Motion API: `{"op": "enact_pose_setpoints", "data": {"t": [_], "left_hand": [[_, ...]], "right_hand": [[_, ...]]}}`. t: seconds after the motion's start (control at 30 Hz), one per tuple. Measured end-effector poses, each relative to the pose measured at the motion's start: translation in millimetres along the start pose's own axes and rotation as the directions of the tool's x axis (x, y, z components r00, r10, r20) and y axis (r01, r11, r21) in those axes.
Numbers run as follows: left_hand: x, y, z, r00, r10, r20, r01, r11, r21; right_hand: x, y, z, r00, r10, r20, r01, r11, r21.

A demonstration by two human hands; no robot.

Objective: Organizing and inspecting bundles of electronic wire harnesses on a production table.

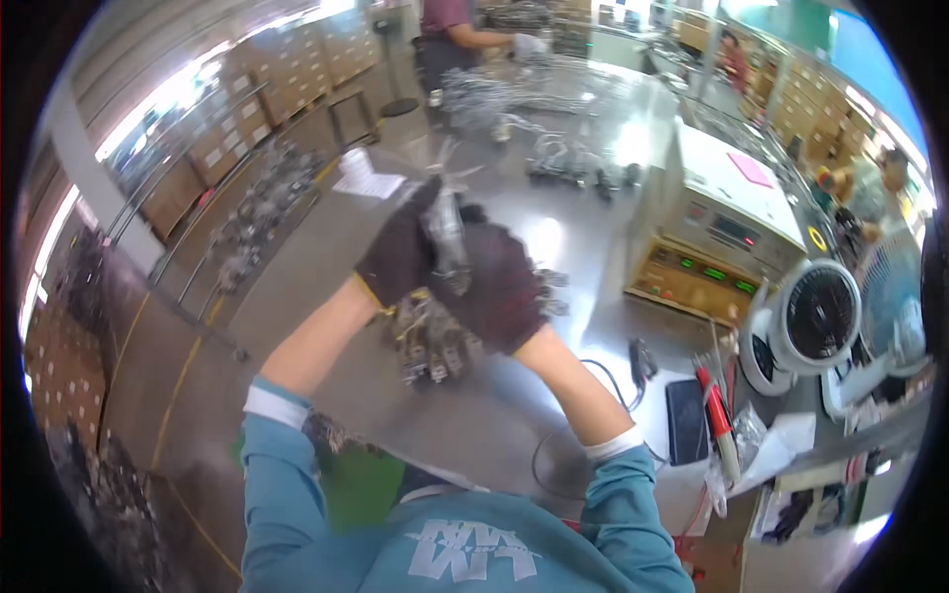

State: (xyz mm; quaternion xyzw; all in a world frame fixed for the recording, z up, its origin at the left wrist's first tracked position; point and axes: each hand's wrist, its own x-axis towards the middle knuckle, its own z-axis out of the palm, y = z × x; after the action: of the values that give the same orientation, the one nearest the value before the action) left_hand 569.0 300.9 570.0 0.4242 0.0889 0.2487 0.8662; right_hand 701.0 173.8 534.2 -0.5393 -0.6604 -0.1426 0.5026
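Observation:
Dark work gloves cover both my hands over the metal worktable (326, 237). A silvery-grey, elongated bundle (447, 232) is held upright between them; motion blur hides what kind of thing it is. My left hand (397, 253) closes round its left side. From the right, my right hand (497, 287) wraps its lower part, and the fingers are partly hidden. Just below the hands lies a pile of cable leads with metal connector ends (432, 341). Several grey cable pieces (578, 163) are spread farther back on the table.
Two stacked electronic test units (727, 237) stand at right, beside small fans (819, 314). Nearer are a phone (686, 423), a red-handled tool (714, 400) and a black cable plug (643, 361). A white roll (356, 163) sits on paper at left. Another person (460, 35) works at the far end.

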Motion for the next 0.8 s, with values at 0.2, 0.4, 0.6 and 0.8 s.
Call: {"op": "enact_pose_setpoints", "data": {"t": [0.2, 0.4, 0.6, 0.8], "left_hand": [[-6, 48, -34, 0.98, 0.035, -0.197, -0.032, 0.999, 0.015], [-25, 27, 3, 0.982, 0.004, -0.187, 0.031, 0.982, 0.185], [-60, 24, 27, 0.977, -0.113, -0.178, 0.147, 0.971, 0.191], [-82, 17, 43, 0.986, -0.115, -0.119, 0.163, 0.807, 0.567]], "right_hand": [[-37, -2, -6, 0.942, 0.08, 0.326, -0.143, 0.974, 0.173], [-39, 15, -8, 0.959, -0.051, 0.279, 0.031, 0.997, 0.075], [-32, -9, 14, 0.879, -0.099, 0.466, -0.168, 0.851, 0.497], [-58, -29, 32, 0.934, -0.175, 0.313, 0.031, 0.909, 0.417]]}}
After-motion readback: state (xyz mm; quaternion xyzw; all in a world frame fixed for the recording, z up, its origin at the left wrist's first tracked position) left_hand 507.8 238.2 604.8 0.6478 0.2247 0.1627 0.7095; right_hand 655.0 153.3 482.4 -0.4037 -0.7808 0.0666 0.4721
